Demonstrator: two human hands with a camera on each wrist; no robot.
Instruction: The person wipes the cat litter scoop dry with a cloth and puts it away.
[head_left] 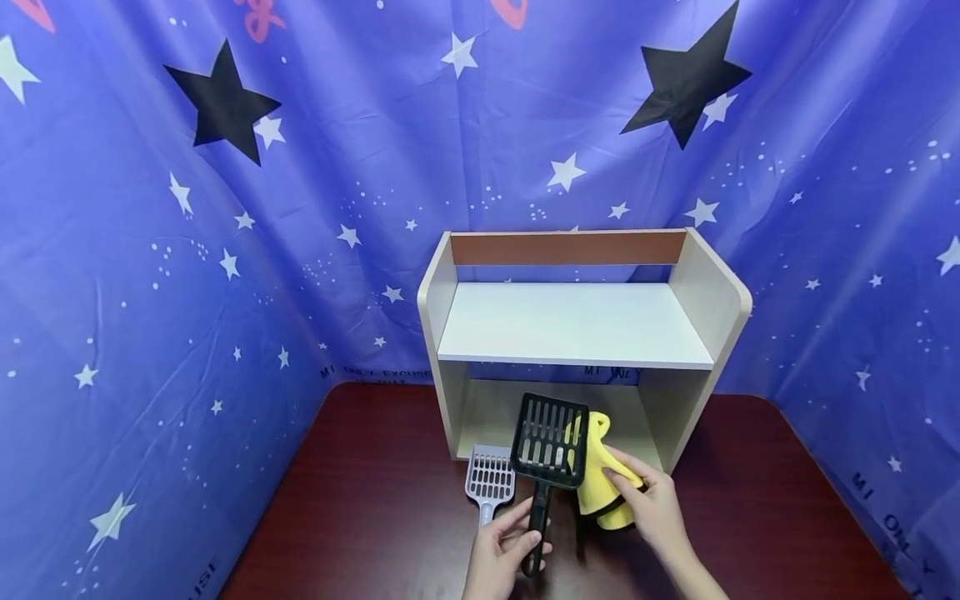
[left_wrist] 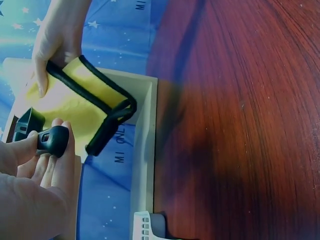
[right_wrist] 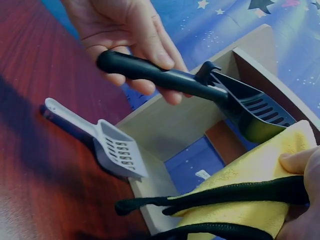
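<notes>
My left hand (head_left: 504,546) grips the handle of a black slotted litter scoop (head_left: 550,475), its head raised in front of the shelf. A yellow cloth (head_left: 600,479) with black edging hangs from my right hand (head_left: 651,500), pinched between thumb and fingers. In the right wrist view the cloth (right_wrist: 250,170) lies close against the scoop's head (right_wrist: 260,112). A grey litter scoop (head_left: 491,477) with a holed head lies on the table left of the black one, its handle partly hidden by my left hand in the head view.
A small two-level shelf unit (head_left: 573,321) with a white upper board stands at the back of the dark red wooden table (head_left: 360,500). Blue star-patterned curtains (head_left: 150,292) surround the table at the back and on both sides.
</notes>
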